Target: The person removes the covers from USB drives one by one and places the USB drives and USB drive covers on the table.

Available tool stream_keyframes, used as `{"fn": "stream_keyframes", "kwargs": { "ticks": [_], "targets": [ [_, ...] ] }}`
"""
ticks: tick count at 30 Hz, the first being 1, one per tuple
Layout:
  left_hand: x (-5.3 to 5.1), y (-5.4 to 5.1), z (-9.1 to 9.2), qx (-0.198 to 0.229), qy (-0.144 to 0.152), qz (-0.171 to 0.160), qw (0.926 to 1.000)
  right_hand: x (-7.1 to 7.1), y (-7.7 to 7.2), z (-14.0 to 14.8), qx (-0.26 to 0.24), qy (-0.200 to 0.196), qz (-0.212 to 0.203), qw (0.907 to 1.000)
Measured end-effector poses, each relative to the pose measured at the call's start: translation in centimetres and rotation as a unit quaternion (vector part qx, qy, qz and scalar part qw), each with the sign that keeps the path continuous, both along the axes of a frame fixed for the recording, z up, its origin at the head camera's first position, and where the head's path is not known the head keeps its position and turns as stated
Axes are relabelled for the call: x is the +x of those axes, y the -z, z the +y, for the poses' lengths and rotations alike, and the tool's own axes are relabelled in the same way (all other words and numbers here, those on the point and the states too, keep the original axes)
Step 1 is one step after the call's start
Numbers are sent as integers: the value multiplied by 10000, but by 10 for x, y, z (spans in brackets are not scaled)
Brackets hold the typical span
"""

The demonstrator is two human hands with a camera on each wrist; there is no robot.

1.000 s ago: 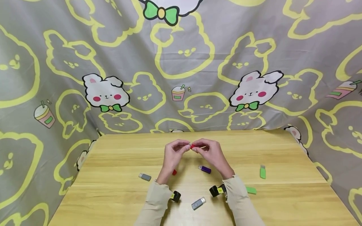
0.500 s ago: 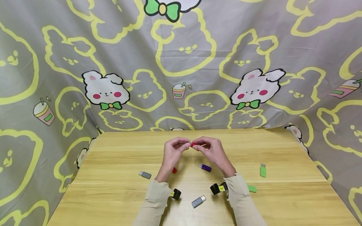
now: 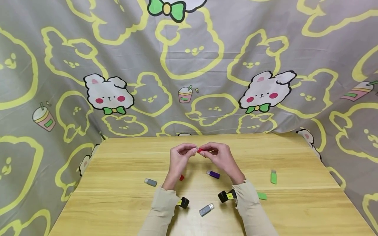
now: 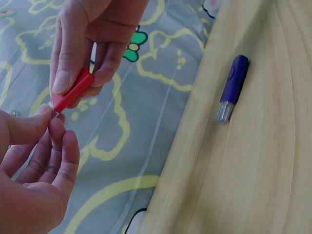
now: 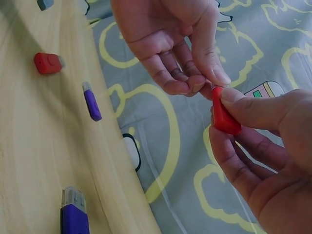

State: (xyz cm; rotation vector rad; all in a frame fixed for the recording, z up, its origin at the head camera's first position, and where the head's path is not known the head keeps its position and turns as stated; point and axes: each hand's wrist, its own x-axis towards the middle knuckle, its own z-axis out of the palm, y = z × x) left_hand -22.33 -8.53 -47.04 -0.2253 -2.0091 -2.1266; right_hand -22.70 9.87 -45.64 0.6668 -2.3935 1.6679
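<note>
A red USB stick [image 4: 74, 90] is held up between the two hands above the far part of the table. My right hand [image 3: 219, 157] grips its red body between thumb and fingers. At the stick's other end, my left hand [image 3: 180, 161] pinches the tip with thumb and forefinger. Only a sliver of clear or shiny material shows there, so whether it is cap or plug cannot be told. In the right wrist view, the red body [image 5: 225, 114] slants between the thumb and fingers of the right hand.
On the wooden table [image 3: 118, 209] lie a purple USB stick [image 3: 213, 174], two grey sticks [image 3: 151, 182], two green sticks [image 3: 274, 177] and another red stick [image 5: 48, 63]. The right wrist view shows a second purple stick [image 5: 74, 217]. A patterned curtain [image 3: 212, 82] hangs behind.
Both hands keep their grip on the red USB stick, with hardly any movement. The head view has shifted slightly.
</note>
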Motion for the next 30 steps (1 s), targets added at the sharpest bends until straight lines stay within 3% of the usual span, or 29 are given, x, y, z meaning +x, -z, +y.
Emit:
{"fn": "stream_keyframes", "kwargs": {
  "ticks": [3, 9, 16, 25, 30],
  "targets": [
    [-1, -1, -4, 123, -85, -125, 9998, 0, -2, -1, 57, -16, 42, 10000],
    [-3, -6, -20, 682, -806, -186, 9942, -1, -4, 4, 112, 143, -271, 9995],
    [-4, -5, -15, 408, -248, -300, 9984, -1, -5, 14, 10, 261, -373, 9990],
    [-6, -3, -16, 508, -268, -322, 9978, -6, 0, 15, -192, 186, -438, 9987],
    [-6, -2, -17, 548, -227, -438, 9973, -7, 2, 16, -22, 483, -394, 9981]
  ]
}}
